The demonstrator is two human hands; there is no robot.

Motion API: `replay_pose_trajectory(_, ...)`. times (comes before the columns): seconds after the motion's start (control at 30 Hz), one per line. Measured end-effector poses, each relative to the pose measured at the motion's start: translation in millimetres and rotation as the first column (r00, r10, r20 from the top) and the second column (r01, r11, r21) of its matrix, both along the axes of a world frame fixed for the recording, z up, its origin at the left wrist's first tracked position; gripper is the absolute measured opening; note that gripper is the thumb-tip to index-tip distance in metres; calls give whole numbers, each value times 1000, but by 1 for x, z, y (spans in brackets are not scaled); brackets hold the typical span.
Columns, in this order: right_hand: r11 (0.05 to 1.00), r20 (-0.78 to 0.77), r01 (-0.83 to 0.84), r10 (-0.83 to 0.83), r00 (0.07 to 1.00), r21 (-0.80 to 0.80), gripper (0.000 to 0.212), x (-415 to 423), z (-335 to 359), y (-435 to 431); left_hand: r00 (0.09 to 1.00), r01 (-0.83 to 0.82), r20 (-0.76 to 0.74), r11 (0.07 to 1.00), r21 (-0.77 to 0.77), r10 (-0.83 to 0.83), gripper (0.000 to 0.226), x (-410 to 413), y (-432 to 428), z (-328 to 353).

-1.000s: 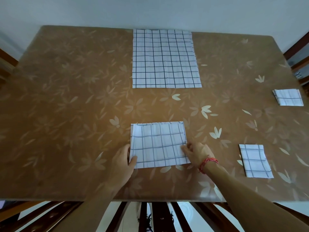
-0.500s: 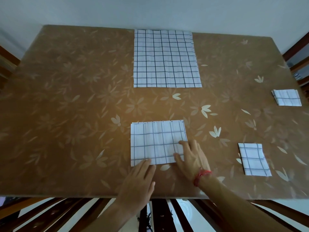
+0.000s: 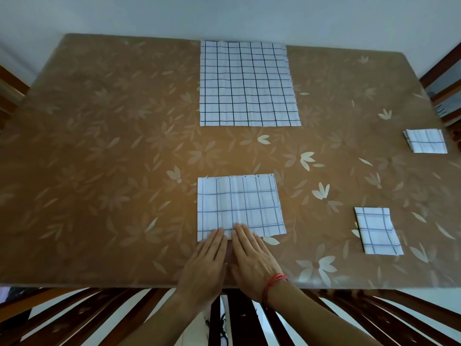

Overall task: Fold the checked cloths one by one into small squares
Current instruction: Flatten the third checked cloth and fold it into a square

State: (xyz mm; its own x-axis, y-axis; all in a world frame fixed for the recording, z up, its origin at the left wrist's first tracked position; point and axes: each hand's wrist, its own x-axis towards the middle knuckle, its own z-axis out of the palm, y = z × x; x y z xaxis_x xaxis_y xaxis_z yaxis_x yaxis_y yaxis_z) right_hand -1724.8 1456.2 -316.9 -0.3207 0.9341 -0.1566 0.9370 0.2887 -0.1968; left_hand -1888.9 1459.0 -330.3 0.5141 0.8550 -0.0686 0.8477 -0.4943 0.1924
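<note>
Head view: brown floral table [image 3: 104, 156], pale wall [image 3: 224, 13].

Brown floral table [image 3: 104, 151], pale wall [image 3: 224, 16], wooden chairs [image 3: 439, 71]

— Where are the hands?
— Left hand [image 3: 205, 262] and right hand [image 3: 252, 258] lie flat side by side, fingertips on the half-folded cloth's [image 3: 239, 206] near edge.
— And beyond?
— An unfolded cloth [image 3: 247, 83] farther ahead; two small folded squares [image 3: 378, 232] [image 3: 426, 141] off right.
</note>
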Motion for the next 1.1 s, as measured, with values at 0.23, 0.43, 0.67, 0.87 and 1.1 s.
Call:
replay_pose_trajectory(0.23, 999, 42, 26, -25, 999, -27, 65, -2, -1, 2, 1000, -1, -6, 999, -33, 1, 56, -3, 1, -3)
replay_pose_trajectory(0.43, 999, 20, -50, 50, 999, -13, 68, -10, -1, -1, 999, -48, -13, 998, -30, 48, 55, -12, -5, -4)
replay_pose_trajectory(0.67, 996, -13, -65, 65, 998, -64, 66, -17, -5, -6, 1000, 6, -28, 1000, -1, -6, 56, -19, -3, -3)
replay_pose_trajectory(0.87, 994, 69, -38, 45, 997, -99, 76, 11, -6, -8, 997, -53, -55, 998, -41, 51, 57, -19, -7, -3)
replay_pose_trajectory(1.1, 989, 160, 73, -52, 986, -132, 79, 62, -5, -15, 992, -106, -79, 991, -87, 99, 59, -19, -9, -6)
